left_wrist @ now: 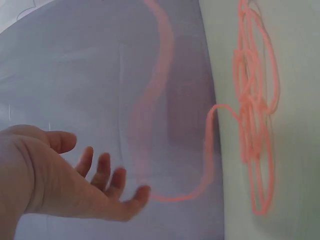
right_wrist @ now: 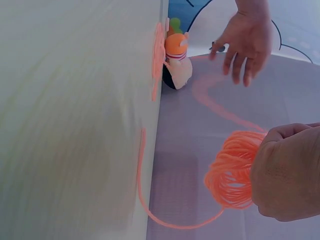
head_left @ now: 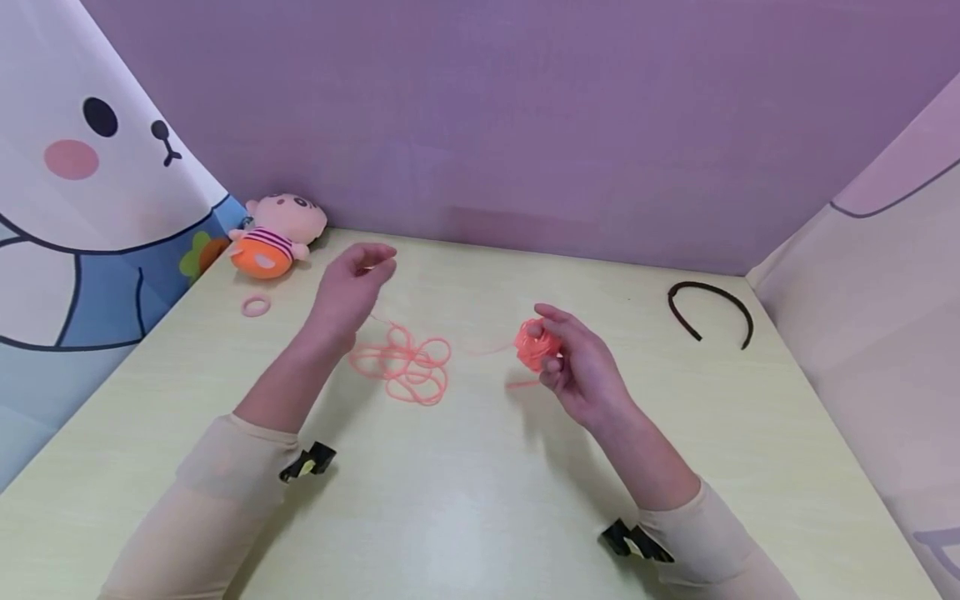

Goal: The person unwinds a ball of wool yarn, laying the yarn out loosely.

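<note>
My right hand (head_left: 588, 375) grips a wound bundle of coral-orange yarn (right_wrist: 227, 160), raised over the table. A tail of it trails from the bundle to the tabletop. My left hand (head_left: 352, 287) is lifted at the left, fingers loosely bent and spread in both wrist views. A strand of yarn (left_wrist: 209, 165) loops through the air and passes right at its little finger. Below that hand, loose loops of the same yarn (head_left: 412, 357) lie piled on the table, joined to the airborne strand. The strand between the hands is blurred.
A plush doll (head_left: 273, 237) in a striped top sits at the table's back left corner. In front of it lies a pink ring (head_left: 256, 306). A black headband (head_left: 708, 287) rests at the back right. Purple and cartoon-printed panels (head_left: 525, 125) enclose the table (head_left: 450, 500).
</note>
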A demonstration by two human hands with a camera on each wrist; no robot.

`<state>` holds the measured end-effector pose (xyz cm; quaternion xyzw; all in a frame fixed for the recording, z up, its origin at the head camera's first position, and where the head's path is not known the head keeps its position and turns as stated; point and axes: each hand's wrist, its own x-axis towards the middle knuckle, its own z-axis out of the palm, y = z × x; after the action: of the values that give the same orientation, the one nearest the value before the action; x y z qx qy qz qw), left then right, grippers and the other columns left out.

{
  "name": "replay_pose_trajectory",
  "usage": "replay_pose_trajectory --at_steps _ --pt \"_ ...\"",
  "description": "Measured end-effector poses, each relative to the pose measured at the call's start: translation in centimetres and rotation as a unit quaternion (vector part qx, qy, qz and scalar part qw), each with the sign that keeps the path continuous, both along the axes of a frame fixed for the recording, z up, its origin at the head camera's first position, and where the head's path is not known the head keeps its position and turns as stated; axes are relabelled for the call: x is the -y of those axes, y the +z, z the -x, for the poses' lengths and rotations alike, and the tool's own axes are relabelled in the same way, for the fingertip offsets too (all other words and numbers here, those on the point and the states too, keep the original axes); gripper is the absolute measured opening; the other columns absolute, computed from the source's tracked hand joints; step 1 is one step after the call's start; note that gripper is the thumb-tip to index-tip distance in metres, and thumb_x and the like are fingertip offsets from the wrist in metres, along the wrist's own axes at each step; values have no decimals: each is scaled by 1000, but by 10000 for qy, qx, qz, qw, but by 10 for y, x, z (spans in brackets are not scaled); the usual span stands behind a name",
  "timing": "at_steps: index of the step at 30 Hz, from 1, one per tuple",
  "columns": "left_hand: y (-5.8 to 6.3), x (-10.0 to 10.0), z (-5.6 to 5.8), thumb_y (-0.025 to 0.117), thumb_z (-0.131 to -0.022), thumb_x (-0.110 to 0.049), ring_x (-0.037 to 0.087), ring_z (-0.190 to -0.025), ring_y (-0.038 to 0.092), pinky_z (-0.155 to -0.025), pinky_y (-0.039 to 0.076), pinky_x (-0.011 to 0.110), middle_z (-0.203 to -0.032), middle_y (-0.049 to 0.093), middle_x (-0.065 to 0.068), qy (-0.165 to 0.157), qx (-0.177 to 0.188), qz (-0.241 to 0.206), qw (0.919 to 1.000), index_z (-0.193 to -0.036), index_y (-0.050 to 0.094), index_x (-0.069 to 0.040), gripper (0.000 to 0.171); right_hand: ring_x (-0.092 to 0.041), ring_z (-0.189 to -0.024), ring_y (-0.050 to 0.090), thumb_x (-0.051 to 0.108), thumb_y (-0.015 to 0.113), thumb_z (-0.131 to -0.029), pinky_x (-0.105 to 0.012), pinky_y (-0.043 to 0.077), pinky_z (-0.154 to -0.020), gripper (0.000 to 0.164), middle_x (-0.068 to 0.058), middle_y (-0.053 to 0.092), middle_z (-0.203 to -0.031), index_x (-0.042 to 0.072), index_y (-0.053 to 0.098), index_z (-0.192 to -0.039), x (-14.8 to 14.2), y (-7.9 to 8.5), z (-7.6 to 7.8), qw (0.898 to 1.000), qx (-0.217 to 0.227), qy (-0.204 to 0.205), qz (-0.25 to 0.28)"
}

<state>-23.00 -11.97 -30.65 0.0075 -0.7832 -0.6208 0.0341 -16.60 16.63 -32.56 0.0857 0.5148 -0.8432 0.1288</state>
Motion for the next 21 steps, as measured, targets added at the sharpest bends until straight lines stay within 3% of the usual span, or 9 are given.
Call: replay_pose_trajectory --at_steps 3,6,10,13,16,21 --pt "-6 -7 -1 58 -103 -19 29 -126 45 -101 41 43 -138 53 10 -203 -94 474 9986 -135 58 -5 35 -4 -45 43 14 46 -107 -15 32 -46 32 4 62 -90 13 48 -139 0 0 0 10000 3 -2 2" --pt "-11 -18 -7 61 -101 -16 30 -123 50 -97 46 44 -132 58 11 -779 -277 836 9931 -128 61 -5 30 -5 -46 43 14 46 -107 -15 33 -46 34 4 62 -90 12 47 -141 1 0 -1 10000 -10 14 -21" --pt "-19 -38 -17 66 -98 -13 25 -107 63 -84 54 40 -114 67 7 -1864 -529 1117 9747 -117 66 -6 20 -5 -45 44 14 46 -107 -16 33 -46 38 4 62 -89 9 43 -145 2 1 -1 9999 -38 80 -48" --pt "-27 -51 -25 70 -96 -16 20 -103 64 -82 55 37 -109 67 2 -2448 -495 1171 9612 -113 68 -11 18 -4 -45 45 14 47 -107 -16 34 -46 37 4 62 -88 10 45 -144 3 2 -2 9999 3 126 -64" --pt "-33 -61 -31 74 -94 -20 18 -102 64 -83 54 36 -107 66 -1 -2698 -308 1231 9545 -112 67 -15 20 -5 -44 47 16 49 -107 -15 36 -46 36 3 61 -87 10 46 -142 4 2 -3 9998 74 193 -61" --pt "-38 -68 -37 75 -93 -22 17 -102 63 -85 53 36 -105 67 -1 -2817 72 1296 9507 -113 67 -13 23 -5 -45 48 17 49 -107 -15 37 -46 39 3 60 -87 8 43 -145 5 3 -5 9994 54 338 -48"
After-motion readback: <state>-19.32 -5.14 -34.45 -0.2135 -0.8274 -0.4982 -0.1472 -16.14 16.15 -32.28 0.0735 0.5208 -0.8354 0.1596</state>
